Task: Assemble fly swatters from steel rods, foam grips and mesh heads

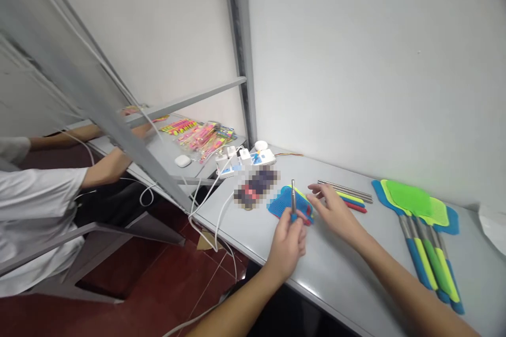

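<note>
Illumination is even and diffuse, apparently from overhead; no lamp is visible. The white wall (pixel 356 63) at upper right reads bright but not blown out, and takes a faint green tint above the green swatter heads (pixel 409 197). Shadows on the grey table (pixel 343 274) are soft and short. The floor (pixel 158 284) at lower left is dimmer. Wide-angle distortion bends the metal frame (pixel 79 89) at upper left, which is also smeared out of focus. A pixelated patch (pixel 256 188) masks one item at centre. Corners darken slightly.
</note>
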`<state>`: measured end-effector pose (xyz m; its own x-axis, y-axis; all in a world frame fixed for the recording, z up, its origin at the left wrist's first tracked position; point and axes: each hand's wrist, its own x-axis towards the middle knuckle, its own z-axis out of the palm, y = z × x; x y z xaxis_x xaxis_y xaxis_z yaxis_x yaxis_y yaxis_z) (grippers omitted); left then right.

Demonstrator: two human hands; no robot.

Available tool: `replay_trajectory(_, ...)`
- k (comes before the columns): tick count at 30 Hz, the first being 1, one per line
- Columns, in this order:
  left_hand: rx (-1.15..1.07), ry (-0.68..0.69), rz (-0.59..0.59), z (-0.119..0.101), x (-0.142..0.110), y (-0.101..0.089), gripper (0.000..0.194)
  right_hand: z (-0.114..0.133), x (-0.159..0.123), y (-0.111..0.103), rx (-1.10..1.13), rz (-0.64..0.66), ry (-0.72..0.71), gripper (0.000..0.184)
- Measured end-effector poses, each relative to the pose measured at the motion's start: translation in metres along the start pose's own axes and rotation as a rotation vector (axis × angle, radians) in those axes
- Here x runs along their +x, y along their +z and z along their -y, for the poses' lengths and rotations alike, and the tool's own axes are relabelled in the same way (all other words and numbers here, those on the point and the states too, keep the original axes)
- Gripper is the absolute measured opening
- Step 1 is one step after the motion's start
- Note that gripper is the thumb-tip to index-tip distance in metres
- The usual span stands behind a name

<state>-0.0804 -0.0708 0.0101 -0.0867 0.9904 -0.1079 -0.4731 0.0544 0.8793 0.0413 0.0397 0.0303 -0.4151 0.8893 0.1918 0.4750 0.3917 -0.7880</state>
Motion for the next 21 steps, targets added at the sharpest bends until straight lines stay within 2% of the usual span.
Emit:
replay_trajectory(2,-0.036,-0.006,-0.076,-0.006,-0.003,-0.017,0.035,-0.003,0.010,0.021,-0.271,0.049,-0.014,0.052)
replay_trajectory(4,-0.043,-0.002,-0.141,-0.010,-0.005,-0.029,0.043,-0.003,0.016,0.035,-0.394,0.063,-0.010,0.053)
replay_trajectory(7,-0.043,0.012,-0.177,-0.010,-0.006,-0.039,0.044,-0.003,0.020,0.043,-0.388,0.047,0.008,0.044)
replay_trajectory(10,-0.045,0.062,-0.156,-0.007,-0.005,-0.038,0.039,-0.002,0.022,0.043,-0.344,-0.004,0.034,0.037)
replay_trajectory(14,-0.076,0.074,-0.128,-0.004,-0.003,-0.030,0.033,0.000,0.024,0.034,-0.189,-0.070,0.086,0.033)
replay_trajectory(17,-0.109,0.046,-0.079,-0.002,-0.003,-0.020,0.031,0.004,0.023,0.016,-0.019,-0.127,0.126,0.034)
replay_trajectory(19,-0.117,0.011,-0.020,0.001,-0.003,-0.011,0.031,0.008,0.019,0.000,0.079,-0.209,0.155,0.035)
replay_trajectory(21,-0.095,-0.043,0.059,0.006,-0.002,0.001,0.033,0.014,0.012,-0.015,0.259,-0.346,0.201,0.036)
